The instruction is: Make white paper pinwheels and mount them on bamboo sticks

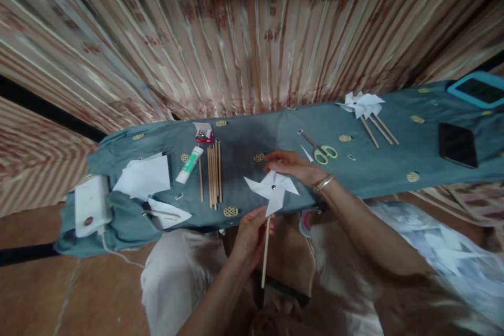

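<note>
A white paper pinwheel [277, 195] with a round metal pin at its centre faces up near the table's front edge. Its wooden stick [265, 260] slants down below the edge. My left hand [250, 232] is closed around the stick just under the paper blades. Behind the pinwheel, my right hand [294, 164] has its fingers stretched out and partly bent, close to the top blade; whether it touches the paper is unclear. Green-handled scissors [319, 151] lie to the right of that hand, beside a thin paper scrap [306, 153].
Wooden sticks [213, 178], a glue stick [189, 165] and a red box of pins [203, 134] lie left. Further left are paper sheets [145, 176] and a white power bank [91, 205]. Finished pinwheels [362, 104], a phone [457, 145] and a blue-framed tablet [482, 89] lie right.
</note>
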Action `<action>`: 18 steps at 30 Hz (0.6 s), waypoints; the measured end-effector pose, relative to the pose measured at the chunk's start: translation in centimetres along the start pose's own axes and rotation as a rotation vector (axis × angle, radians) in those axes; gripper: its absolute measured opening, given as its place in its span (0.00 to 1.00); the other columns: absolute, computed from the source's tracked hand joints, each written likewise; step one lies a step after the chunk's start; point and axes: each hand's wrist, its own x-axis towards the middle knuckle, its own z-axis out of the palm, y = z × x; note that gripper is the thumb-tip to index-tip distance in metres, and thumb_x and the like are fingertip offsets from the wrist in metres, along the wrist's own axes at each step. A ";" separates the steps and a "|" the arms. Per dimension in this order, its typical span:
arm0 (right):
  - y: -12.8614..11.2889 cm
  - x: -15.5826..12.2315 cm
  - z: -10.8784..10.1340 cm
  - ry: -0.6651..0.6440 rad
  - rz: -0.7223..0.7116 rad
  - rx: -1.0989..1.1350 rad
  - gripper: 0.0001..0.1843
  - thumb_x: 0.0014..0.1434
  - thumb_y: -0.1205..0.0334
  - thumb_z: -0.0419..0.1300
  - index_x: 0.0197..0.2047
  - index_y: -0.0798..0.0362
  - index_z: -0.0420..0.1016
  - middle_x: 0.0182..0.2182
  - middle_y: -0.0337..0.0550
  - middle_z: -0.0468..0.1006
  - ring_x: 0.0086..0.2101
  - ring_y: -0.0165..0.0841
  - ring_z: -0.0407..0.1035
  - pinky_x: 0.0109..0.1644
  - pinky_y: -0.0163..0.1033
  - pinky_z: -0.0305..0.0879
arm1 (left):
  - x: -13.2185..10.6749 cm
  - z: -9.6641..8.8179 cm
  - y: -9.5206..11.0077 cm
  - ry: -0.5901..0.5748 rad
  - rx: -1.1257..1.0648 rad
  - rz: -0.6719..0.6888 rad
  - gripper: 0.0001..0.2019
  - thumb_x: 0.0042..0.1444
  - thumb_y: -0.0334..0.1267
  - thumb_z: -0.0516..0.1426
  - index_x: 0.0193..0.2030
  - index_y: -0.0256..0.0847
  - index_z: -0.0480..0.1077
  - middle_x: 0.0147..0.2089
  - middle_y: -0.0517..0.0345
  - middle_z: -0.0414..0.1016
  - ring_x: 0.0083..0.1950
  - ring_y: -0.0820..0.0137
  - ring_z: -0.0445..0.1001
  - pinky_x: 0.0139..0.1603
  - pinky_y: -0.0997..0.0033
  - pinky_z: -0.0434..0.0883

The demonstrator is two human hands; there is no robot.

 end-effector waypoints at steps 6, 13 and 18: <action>-1.6 0.8 -0.7 0.027 -0.150 0.091 0.26 0.42 0.56 0.75 0.44 0.53 0.76 0.27 0.35 0.81 0.25 0.27 0.72 0.28 0.32 0.65 | 1.2 1.9 2.8 -0.035 0.087 0.052 0.19 0.28 0.40 0.74 0.29 0.32 0.80 0.18 0.62 0.70 0.19 0.82 0.61 0.20 0.81 0.58; -1.9 1.9 -2.3 0.102 -0.208 0.200 0.23 0.41 0.60 0.76 0.41 0.53 0.77 0.27 0.33 0.79 0.26 0.26 0.71 0.29 0.31 0.65 | 3.4 4.1 4.6 -0.108 0.178 0.087 0.21 0.30 0.46 0.74 0.27 0.32 0.79 0.17 0.62 0.69 0.18 0.81 0.62 0.21 0.81 0.59; -1.8 2.3 -2.7 0.104 -0.198 0.246 0.24 0.40 0.59 0.76 0.41 0.52 0.77 0.26 0.31 0.78 0.25 0.25 0.71 0.29 0.31 0.65 | 4.5 4.6 5.0 -0.133 0.213 0.088 0.21 0.31 0.46 0.74 0.26 0.32 0.78 0.17 0.62 0.69 0.18 0.82 0.62 0.21 0.81 0.59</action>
